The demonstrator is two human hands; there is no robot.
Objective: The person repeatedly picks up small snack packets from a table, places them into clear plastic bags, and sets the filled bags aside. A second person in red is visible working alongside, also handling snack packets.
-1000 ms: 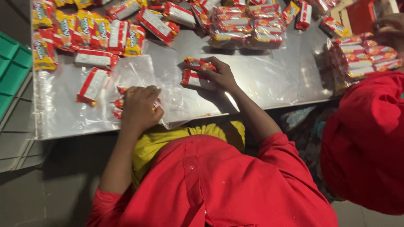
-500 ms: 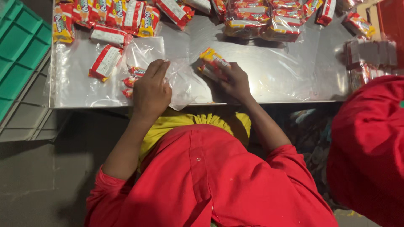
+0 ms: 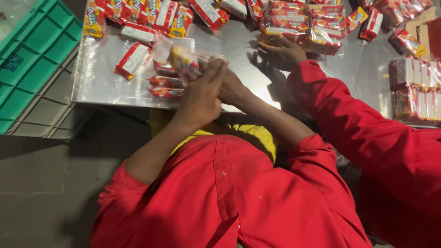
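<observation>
Two hands at bench front edge: left hand [image 3: 200, 98] gripping clear plastic bag [image 3: 183, 57] with red-yellow snack packets; right hand [image 3: 232, 87] closed, grip hidden. Bag mouth best kept wide, packets stacked flat.

The desk [image 3: 115, 82] is smooth, shiny sheet metal that throws back the light. A clear, glossy plastic bag [image 3: 183, 57] crinkles at its near edge. The snack packets [image 3: 133, 59] wear glossy red, yellow and white plastic film. The green crate [image 3: 27, 59] at far left is matt moulded plastic. The red sleeves [image 3: 349, 128] are matt woven cloth.

Pkts [image 3: 133, 59] on table [image 3: 101, 82]; crate [image 3: 32, 55] left.
</observation>
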